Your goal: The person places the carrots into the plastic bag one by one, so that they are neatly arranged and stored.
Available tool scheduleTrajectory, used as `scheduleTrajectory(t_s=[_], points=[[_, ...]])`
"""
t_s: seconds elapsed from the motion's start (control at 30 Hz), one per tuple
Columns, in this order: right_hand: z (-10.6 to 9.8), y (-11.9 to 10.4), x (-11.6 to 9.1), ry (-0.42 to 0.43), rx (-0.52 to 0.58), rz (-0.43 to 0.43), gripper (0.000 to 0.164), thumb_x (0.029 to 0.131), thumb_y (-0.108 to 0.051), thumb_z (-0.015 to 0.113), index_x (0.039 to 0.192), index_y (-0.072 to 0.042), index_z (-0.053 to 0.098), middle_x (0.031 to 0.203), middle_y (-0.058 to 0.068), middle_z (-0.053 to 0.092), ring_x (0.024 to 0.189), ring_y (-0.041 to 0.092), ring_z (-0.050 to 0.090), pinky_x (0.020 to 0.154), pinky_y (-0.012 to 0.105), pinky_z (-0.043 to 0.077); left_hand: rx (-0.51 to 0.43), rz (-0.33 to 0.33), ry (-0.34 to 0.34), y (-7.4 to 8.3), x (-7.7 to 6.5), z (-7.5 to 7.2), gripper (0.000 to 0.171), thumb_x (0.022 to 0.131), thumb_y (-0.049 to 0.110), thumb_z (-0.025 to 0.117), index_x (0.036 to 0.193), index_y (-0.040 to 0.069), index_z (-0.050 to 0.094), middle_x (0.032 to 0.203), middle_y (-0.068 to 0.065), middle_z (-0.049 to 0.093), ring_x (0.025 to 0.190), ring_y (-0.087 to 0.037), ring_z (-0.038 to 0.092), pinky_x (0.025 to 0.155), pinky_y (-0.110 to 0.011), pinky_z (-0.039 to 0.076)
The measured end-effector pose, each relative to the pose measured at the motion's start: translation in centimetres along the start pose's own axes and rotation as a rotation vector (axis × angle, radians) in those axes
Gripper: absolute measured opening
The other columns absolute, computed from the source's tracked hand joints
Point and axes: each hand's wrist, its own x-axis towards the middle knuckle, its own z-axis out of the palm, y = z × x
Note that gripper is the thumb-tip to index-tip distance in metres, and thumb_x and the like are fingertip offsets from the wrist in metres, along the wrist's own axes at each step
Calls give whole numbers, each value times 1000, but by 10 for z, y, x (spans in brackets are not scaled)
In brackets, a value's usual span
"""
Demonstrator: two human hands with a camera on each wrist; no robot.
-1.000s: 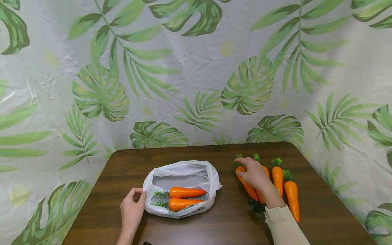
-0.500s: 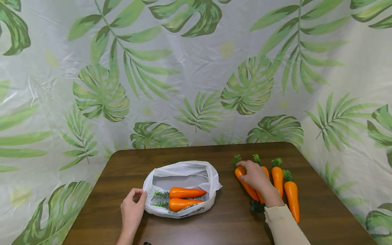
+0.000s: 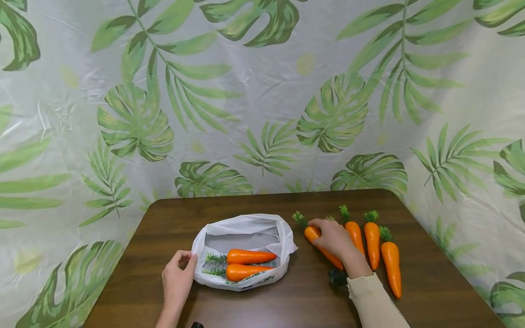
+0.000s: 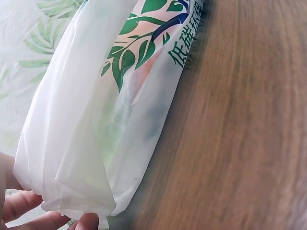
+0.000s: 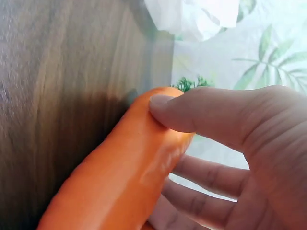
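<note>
A white plastic bag [image 3: 285,269] lies with its mouth spread and two carrots [image 3: 250,257] inside, leafy tops to the left. My left hand [image 3: 177,278] pinches the bag's left rim; the left wrist view shows the fingers [image 4: 24,203] at the gathered plastic [image 4: 79,182]. My right hand [image 3: 334,237] grips another orange carrot [image 3: 313,234] near its leafy end. In the right wrist view the thumb [image 5: 177,110] presses on that carrot [image 5: 124,158], with fingers on its far side. Part of the carrot is hidden by the hand.
To the right of my right hand lie three more carrots [image 3: 372,241] with green tops. A bit of green shows just behind that hand. All sit on a dark wooden table [image 3: 246,310], with a leaf-patterned sheet [image 3: 262,100] hanging behind it.
My right hand has closed on the leftmost carrot of the group and shifted it slightly left, away from the others. The left hand and bag stay put.
</note>
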Motion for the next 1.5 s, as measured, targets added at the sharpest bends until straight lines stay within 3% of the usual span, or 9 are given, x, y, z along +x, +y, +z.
scheduleTrajectory(t_s=[0.17,0.5,0.93,1.5], points=[[4,-1,-1,4,0,0,54,76,-22,85,127,-19,68,108,5,70,83,25,61,73,47,51,-3,4,1,0,0,-1,5,89,15,75,90,11,72,91,-8,74,93,-29,70,79,-45,45],[5,-4,0,14,11,2,53,75,-23,85,126,-20,69,106,2,70,78,21,58,67,40,48,-12,18,4,2,-1,-4,4,89,13,75,89,10,72,90,-9,74,92,-30,70,79,-46,45],[-1,-12,-4,46,61,-29,54,77,-23,85,128,-16,67,108,4,70,80,21,59,70,40,49,-23,26,-4,2,-1,-3,4,89,12,74,90,9,72,92,-9,74,93,-31,71,81,-49,46],[-14,-37,-9,77,99,-51,54,79,-24,85,130,-19,66,106,0,70,80,18,58,73,39,48,-16,19,0,3,-1,-3,5,89,13,75,90,10,72,91,-8,74,92,-29,71,80,-45,46]])
